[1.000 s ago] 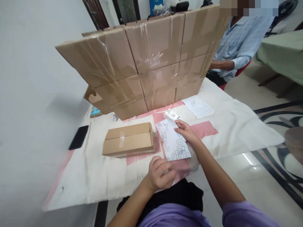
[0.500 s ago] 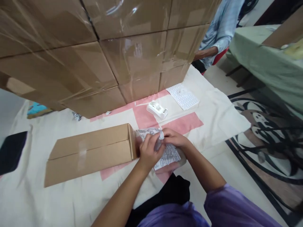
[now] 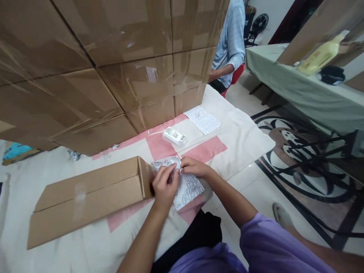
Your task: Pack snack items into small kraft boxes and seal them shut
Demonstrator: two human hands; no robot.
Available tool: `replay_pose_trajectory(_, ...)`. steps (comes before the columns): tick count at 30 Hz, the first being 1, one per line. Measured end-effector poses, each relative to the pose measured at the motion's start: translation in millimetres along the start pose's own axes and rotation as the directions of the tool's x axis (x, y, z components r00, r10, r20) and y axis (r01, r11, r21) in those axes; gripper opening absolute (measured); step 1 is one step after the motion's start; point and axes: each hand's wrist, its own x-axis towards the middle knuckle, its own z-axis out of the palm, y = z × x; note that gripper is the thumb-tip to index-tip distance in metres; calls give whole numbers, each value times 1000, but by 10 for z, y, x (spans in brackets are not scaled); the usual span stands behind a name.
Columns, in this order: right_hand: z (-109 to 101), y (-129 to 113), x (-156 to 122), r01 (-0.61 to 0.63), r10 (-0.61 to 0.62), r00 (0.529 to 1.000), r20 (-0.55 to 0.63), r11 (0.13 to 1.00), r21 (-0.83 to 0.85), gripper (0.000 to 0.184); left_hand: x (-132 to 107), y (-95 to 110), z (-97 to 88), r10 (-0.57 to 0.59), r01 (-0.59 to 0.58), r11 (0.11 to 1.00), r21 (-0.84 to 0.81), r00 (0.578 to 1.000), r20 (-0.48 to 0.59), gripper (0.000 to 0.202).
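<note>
Head view — sticker sheet [image 3: 189, 187] lies on the table [image 3: 241, 132] just right of the cardboard box [image 3: 85, 193], long axis roughly toward the person; left hand [image 3: 163, 185] and right hand [image 3: 195, 167] both pinch its far end.

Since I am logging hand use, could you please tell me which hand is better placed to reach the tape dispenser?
Probably the right hand: it rests on the sticker sheet, nearer the tape dispenser, while the left hand sits closer in, beside the cardboard box.
</note>
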Motion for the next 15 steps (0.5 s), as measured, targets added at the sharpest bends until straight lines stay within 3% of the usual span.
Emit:
replay_pose_trajectory(9,11,-25,-3,-16,18,999,36,999,-39,25,-21,-22,25,49,-49,996,71,999,0,17)
replay_pose_trajectory(15,6,-18,-2,-34,36,999,34,996,-81,22,5,22,25,-82,81,997,-13,997,-10,10)
